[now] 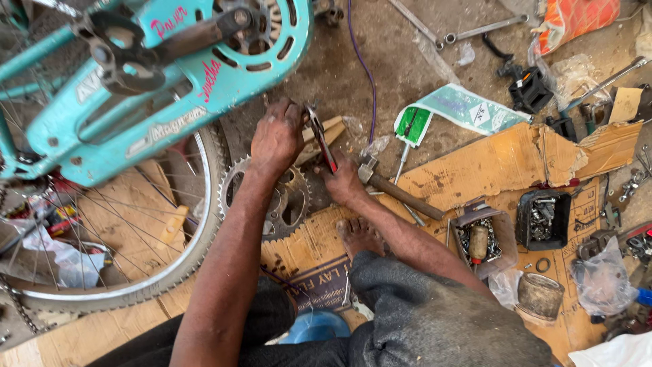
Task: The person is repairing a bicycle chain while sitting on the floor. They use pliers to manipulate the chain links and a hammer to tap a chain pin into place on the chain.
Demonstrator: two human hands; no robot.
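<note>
Both hands meet at red-handled pliers (319,139) beside the teal bicycle frame (170,75): right hand (341,180) fingers clamp the handles, left hand (277,136) fingers close around the jaws' end, steadying them above the chainring (272,197).

You have two hands in view: your left hand (277,138) and your right hand (341,182), with one pair of red-handled pliers (320,136) between them. One turquoise bicycle frame (156,81) and one spoked wheel (115,231) lie beside you. You see one loose chainring (282,204), one hammer (397,194), two open boxes of small hardware (543,217), one black pedal (528,88) and one bare foot (358,234).
</note>
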